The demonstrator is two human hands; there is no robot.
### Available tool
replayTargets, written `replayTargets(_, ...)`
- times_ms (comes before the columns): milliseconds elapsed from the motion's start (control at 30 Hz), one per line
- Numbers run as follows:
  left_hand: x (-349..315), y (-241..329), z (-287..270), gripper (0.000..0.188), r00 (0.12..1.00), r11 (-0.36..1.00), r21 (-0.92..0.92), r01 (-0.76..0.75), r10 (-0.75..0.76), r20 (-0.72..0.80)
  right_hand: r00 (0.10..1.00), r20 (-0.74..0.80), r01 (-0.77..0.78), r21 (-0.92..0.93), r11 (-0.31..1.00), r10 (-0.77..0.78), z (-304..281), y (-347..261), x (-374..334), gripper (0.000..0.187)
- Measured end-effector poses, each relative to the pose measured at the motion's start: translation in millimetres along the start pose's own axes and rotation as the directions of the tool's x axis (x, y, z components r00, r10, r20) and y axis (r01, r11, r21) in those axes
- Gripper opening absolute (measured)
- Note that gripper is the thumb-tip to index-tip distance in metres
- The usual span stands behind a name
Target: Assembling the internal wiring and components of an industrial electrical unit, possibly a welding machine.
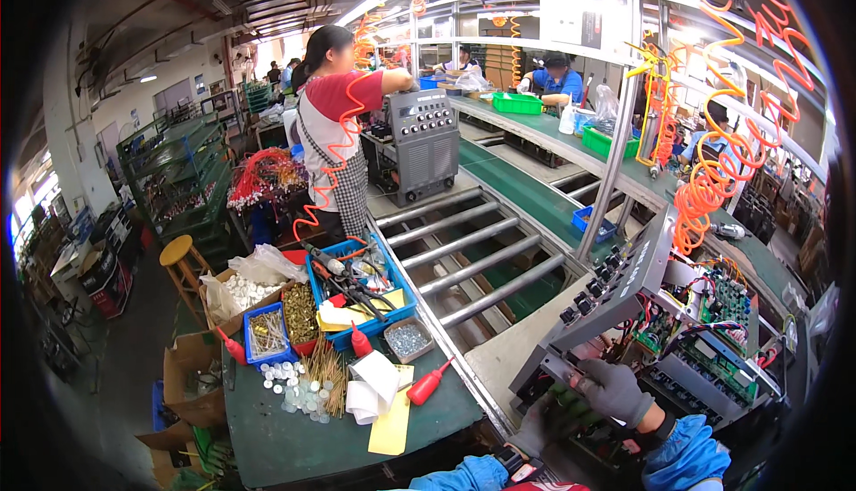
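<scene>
A grey metal machine housing (664, 313) stands tilted and uncovered at the right, its knobbed front panel (611, 281) facing left. Green circuit boards (727, 308) and bundles of coloured wires show inside it. My right hand (615, 391), in a grey glove, is at the panel's lower edge with its fingers curled in a pinch; what lies between them is too small to make out. Lower and to the left, my left hand (533, 427), also gloved, is beside the base of the housing. Its fingers are blurred and partly hidden in shadow.
A metal roller conveyor (481, 264) runs ahead. On the green bench (348, 446) at left are a blue tool bin (392, 317), red squeeze bottles (430, 382) and small parts. A co-worker (334, 125) stands by another grey machine (423, 148). Orange coiled hoses (704, 197) hang at right.
</scene>
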State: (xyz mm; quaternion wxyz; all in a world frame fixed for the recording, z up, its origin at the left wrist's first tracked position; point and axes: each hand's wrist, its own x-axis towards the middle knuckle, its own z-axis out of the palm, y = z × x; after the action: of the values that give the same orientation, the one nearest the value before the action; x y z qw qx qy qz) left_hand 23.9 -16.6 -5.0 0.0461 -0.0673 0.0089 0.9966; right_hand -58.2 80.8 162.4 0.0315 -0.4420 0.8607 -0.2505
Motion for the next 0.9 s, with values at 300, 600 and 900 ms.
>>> replayTargets(300,17.4,-1.0,-26.6,0.028,0.999,0.998,-0.055,-0.01,0.008,-0.035,0.996,-0.081,0.017,-0.104,0.994,-0.026,7.8,3.6,-4.2,0.024)
replayTargets(600,11.8,-1.8,-22.5,0.032,1.0,0.998,-0.064,-0.011,0.01,-0.011,0.995,-0.08,-0.071,-0.27,0.96,0.051,7.2,3.9,-5.5,0.019)
replayTargets(900,7.7,-7.1,-25.1,0.038,0.989,0.991,0.079,-0.105,0.112,-0.093,0.995,-0.097,-0.025,-0.028,0.999,0.022,0.4,13.1,-25.0,0.016)
